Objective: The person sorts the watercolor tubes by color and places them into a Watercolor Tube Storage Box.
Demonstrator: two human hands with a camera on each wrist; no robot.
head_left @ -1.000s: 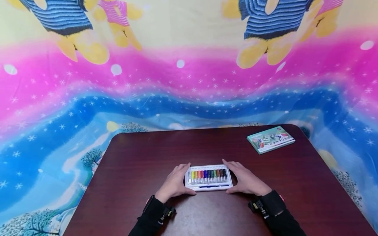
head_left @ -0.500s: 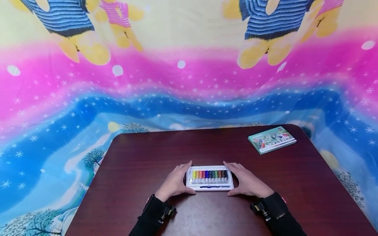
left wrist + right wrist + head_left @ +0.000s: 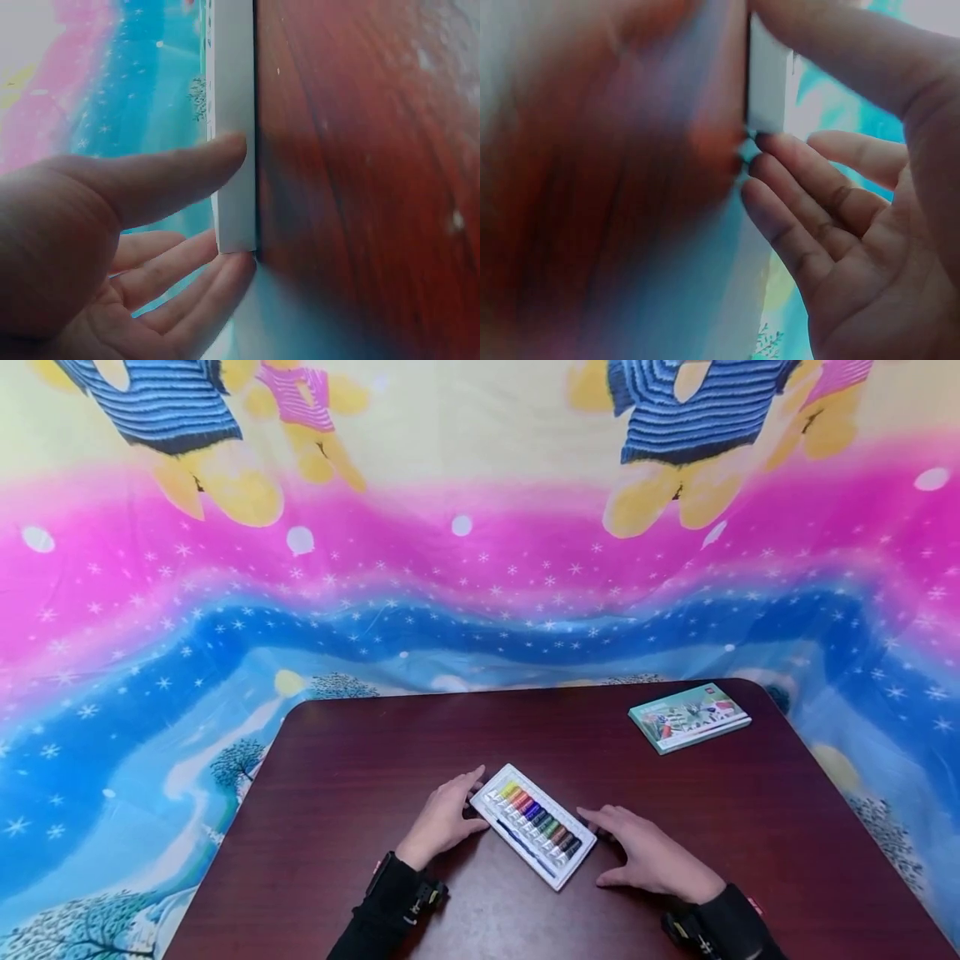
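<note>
A white box of paint tubes (image 3: 534,827), in a row running from yellow to black, lies slanted on the table between the hands. A thin blue brush lies along its near long side. My left hand (image 3: 442,817) holds the box's left corner: in the left wrist view the thumb (image 3: 187,169) lies against the white side wall and the fingertips touch the end. At the box's right end is my right hand (image 3: 652,852), fingers extended and thumb spread away. In the right wrist view its fingertips (image 3: 776,146) are by the box's corner; firm contact is hard to tell.
A flat green illustrated box (image 3: 690,718) lies at the table's far right corner. The dark red-brown table (image 3: 375,743) has a rounded far edge, with a patterned cloth (image 3: 465,610) hanging behind it. Both wrists carry black bands with small cameras.
The paint box has turned clockwise, its right end swinging towards the person. My right hand has moved right and nearer, with its thumb coming off the box. The left hand has stayed nearly in place.
</note>
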